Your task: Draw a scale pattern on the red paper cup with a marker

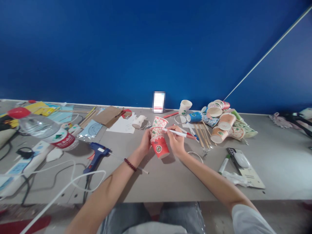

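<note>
My left hand [145, 141] wraps the left side of a red and white patterned paper cup [160, 143], which looks like two cups joined and is tilted over the table. In my right hand [177, 142] is a white marker pen [181, 133] with a red end, held slantwise. Its left tip meets or nearly meets the cup's side; I cannot tell if they touch. A beaded bracelet [130, 164] circles my left wrist.
A blue glue gun [97, 156] lies left, near a large plastic bottle [46, 128] and a power strip [31, 162]. Right of my hands are wooden sticks [202, 133], piled paper cups [223, 122] and a phone-like black-edged object [248, 172]. A pixelated screen [159, 101] stands behind.
</note>
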Action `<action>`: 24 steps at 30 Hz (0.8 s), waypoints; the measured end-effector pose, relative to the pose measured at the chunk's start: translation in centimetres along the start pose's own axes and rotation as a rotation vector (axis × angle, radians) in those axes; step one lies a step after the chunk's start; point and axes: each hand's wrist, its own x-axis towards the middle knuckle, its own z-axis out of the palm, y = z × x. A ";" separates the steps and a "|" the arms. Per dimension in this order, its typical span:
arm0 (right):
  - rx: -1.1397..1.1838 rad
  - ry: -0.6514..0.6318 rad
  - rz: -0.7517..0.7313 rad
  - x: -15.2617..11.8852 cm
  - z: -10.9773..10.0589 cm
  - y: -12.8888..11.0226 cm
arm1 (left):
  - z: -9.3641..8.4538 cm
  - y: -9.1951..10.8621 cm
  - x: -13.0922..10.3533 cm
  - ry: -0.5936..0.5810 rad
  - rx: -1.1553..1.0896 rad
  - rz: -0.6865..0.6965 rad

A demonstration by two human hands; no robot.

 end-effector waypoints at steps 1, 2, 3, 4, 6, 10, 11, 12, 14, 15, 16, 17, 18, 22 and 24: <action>0.004 -0.003 0.001 0.0 0.0 0.1 | -0.1 0.0 0.0 0.009 0.004 -0.009; 0.004 -0.005 0.001 0.0 0.0 0.2 | -0.1 0.0 0.0 0.020 0.004 -0.013; 0.003 -0.006 0.002 -0.1 0.0 0.3 | -0.2 0.0 0.0 0.027 0.001 -0.010; 0.000 -0.007 0.003 -0.1 0.0 0.3 | -0.2 0.0 -0.1 0.023 0.001 -0.005; -0.006 -0.011 0.002 -0.1 0.1 0.2 | -0.2 0.0 -0.2 -0.005 0.006 0.009; -0.006 -0.018 -0.001 -0.1 0.1 -0.1 | 0.1 0.2 -0.6 -0.063 0.054 -0.017; -0.008 -0.019 0.001 -0.1 0.1 -0.2 | 0.2 0.3 -0.7 -0.064 0.060 -0.021; -0.011 -0.018 0.005 -0.1 0.1 -0.2 | 0.3 0.3 -0.8 -0.067 0.063 -0.027; -0.021 -0.019 0.007 -0.1 0.1 -0.1 | 0.4 0.3 -0.8 -0.076 0.053 -0.032; -0.027 -0.017 0.005 0.0 0.1 -0.1 | 0.4 0.3 -0.8 -0.078 0.043 -0.030; -0.032 -0.014 0.002 0.0 0.0 -0.1 | 0.4 0.3 -0.8 -0.076 0.030 -0.026; -0.039 -0.011 -0.003 0.0 0.0 0.0 | 0.5 0.3 -0.7 -0.072 0.018 -0.022; -0.046 -0.005 -0.009 0.1 0.0 0.0 | 0.4 0.3 -0.7 -0.062 0.008 -0.019; -0.082 0.010 -0.025 0.2 0.0 -0.1 | 0.3 0.2 -0.6 -0.034 -0.011 -0.032; -0.091 0.002 -0.011 0.2 0.0 -0.2 | 0.3 0.2 -0.6 -0.036 -0.010 -0.037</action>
